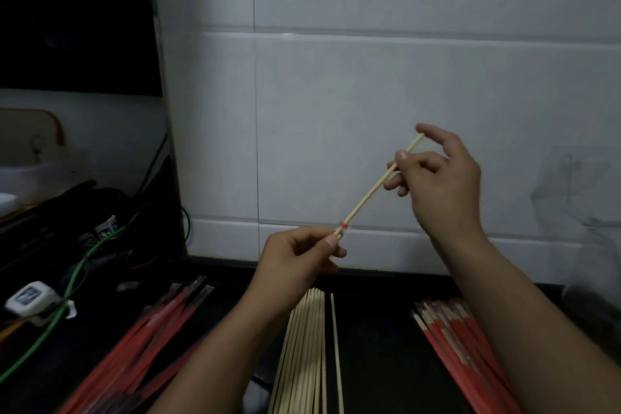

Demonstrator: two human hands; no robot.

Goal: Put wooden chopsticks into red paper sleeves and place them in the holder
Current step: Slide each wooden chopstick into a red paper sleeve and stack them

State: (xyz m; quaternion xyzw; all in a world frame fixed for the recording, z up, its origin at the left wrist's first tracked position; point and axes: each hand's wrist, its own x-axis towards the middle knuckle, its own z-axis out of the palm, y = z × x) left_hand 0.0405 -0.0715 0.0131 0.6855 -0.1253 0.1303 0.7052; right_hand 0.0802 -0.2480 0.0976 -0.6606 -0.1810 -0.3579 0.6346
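A pair of chopsticks (376, 185) hung in the air above the bare chopstick pile (304, 353) on the worktop (376, 346). The left hand (295, 259) pinched its lower end; the right hand (437, 178) pinched near the top, forefinger raised. It looked light, stiff and smooth, best held near both ends.
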